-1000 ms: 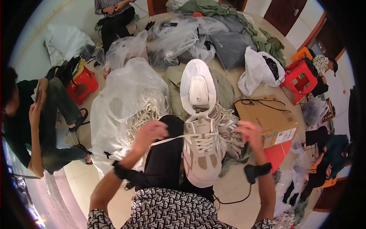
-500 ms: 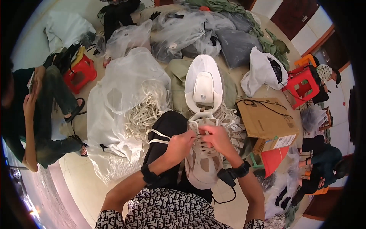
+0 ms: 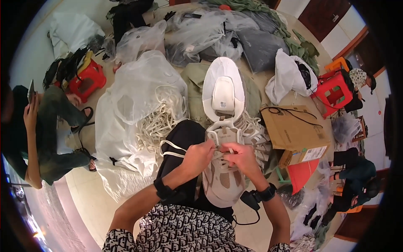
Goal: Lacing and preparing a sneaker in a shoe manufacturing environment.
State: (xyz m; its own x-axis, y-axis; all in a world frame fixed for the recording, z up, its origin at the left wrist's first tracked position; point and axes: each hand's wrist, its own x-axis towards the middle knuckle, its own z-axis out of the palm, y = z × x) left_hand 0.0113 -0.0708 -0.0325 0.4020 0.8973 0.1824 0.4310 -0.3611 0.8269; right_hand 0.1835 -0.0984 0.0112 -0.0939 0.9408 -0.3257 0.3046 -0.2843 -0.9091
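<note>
A beige and white sneaker (image 3: 221,191) rests across my lap, toe toward me, with flat cream laces threaded through part of its front. My left hand (image 3: 198,158) is closed in a pinch at the left eyelets, on a shoelace (image 3: 173,148) whose loose length loops over my dark-trousered knee. At the right eyelets, my right hand (image 3: 242,158) also pinches a piece of lace; the fingertips of both hands nearly meet over the tongue. Beyond the collar, a white-lined shoe (image 3: 223,90) shows its insole. More strappy beige shoes (image 3: 255,136) lie to the right.
A pile of cream laces (image 3: 157,126) sits on a white plastic bag (image 3: 121,147) at my left. To the right stands a cardboard box (image 3: 294,130) with a black cord on it. Red stools (image 3: 86,80), bagged goods (image 3: 205,35) and several people surround me.
My right hand has shifted slightly right, its fingers drawn a little apart from my left hand. At the left, a seated person's hand with a phone has moved.
</note>
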